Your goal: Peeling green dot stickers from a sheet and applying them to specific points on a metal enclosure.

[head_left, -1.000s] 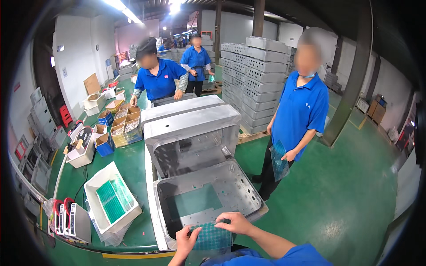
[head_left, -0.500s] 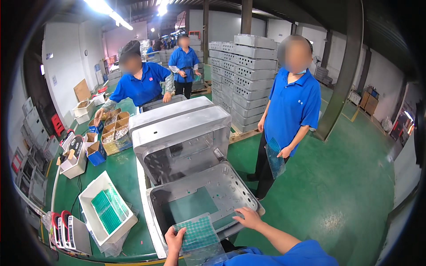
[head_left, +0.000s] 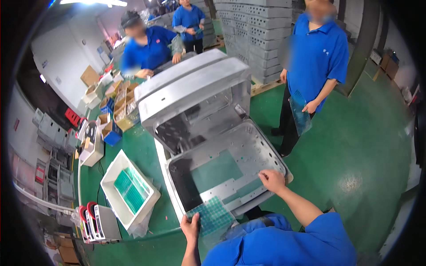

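Note:
A sheet of round green stickers (head_left: 216, 216) hangs in my left hand (head_left: 191, 227), pinched between thumb and fingers at its left edge. It overlaps the near edge of an open grey metal housing (head_left: 258, 146). My right hand (head_left: 272, 181) is over the housing's near right part, thumb and fingertips drawn together. Whatever they hold, if anything, is too small to make out. Small green dots (head_left: 242, 158) show on the housing's inside floor. Its hollow upper half (head_left: 195, 91) stands raised behind it.
Left of the housing, a white bin (head_left: 153, 195) with green sticker sheets stands on the green table. Farther back are cardboard boxes of small parts (head_left: 128, 108). One person (head_left: 315, 57) stands at the right holding a sheet; two others are behind. Grey housings (head_left: 268, 44) are stacked behind.
My view has shifted, so the scene sits differently. The fingers of my right hand have drawn together. The person at the far left has moved a hand from the boxes toward the housing.

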Available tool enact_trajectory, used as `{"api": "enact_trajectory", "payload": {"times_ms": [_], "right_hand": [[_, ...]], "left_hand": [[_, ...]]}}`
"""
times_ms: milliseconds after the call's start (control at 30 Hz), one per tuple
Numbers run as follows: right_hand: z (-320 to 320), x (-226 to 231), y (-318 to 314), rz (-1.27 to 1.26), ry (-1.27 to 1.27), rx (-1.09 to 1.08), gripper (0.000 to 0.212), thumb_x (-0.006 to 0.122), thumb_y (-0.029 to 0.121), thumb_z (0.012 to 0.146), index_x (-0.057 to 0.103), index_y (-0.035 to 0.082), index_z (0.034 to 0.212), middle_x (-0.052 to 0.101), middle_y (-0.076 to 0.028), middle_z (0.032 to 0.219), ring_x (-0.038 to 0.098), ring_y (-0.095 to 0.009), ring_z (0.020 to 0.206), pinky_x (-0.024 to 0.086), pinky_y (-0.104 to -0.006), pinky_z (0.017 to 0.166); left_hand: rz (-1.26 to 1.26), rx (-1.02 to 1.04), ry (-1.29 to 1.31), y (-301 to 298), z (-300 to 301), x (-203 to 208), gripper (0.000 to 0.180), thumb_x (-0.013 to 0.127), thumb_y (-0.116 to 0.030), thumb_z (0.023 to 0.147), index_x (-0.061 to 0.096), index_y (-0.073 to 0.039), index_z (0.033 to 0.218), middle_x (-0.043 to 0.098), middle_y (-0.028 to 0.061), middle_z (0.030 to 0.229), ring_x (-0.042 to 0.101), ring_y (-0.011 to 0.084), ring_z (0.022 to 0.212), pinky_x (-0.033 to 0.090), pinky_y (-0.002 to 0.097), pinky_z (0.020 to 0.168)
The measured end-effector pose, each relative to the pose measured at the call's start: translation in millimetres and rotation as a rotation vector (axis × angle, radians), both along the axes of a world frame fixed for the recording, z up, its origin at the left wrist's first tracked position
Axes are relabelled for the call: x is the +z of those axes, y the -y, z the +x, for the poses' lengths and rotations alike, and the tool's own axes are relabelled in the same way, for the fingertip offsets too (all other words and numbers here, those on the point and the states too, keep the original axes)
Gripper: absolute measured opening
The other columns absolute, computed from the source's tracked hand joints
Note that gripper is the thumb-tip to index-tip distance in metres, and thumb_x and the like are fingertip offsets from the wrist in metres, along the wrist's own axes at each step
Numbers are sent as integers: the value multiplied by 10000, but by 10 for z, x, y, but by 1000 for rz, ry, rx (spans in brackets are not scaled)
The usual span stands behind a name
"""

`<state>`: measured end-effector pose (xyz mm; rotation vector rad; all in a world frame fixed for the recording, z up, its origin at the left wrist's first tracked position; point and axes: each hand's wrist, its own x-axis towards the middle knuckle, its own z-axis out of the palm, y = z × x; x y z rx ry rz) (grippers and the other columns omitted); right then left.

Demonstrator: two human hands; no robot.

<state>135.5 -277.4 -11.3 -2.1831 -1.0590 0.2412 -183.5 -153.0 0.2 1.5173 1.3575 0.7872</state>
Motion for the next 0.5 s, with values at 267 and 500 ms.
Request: {"api": "enact_trajectory", "payload": {"times_ms": [267, 500], "right_hand": [[-12, -57, -7, -122, 122, -41, 205, 515, 326, 761, 605, 143, 745, 604, -72, 686, 583, -272, 676, 443, -409, 566], [12, -105, -40, -184, 127, -45, 210, 485, 300, 772, 598, 123, 782, 615, -69, 729, 586, -267, 706, 448, -411, 600]], "left_hand": [[364, 123, 100, -13, 28, -38, 150, 661, -54, 719, 533, 24, 708, 552, 52, 598, 465, 67, 549, 395, 234, 496], [158, 112, -19, -180, 4, -314, 330, 641, -301, 737, 628, -40, 939, 630, 160, 870, 607, 294, 785, 463, 362, 717]]}}
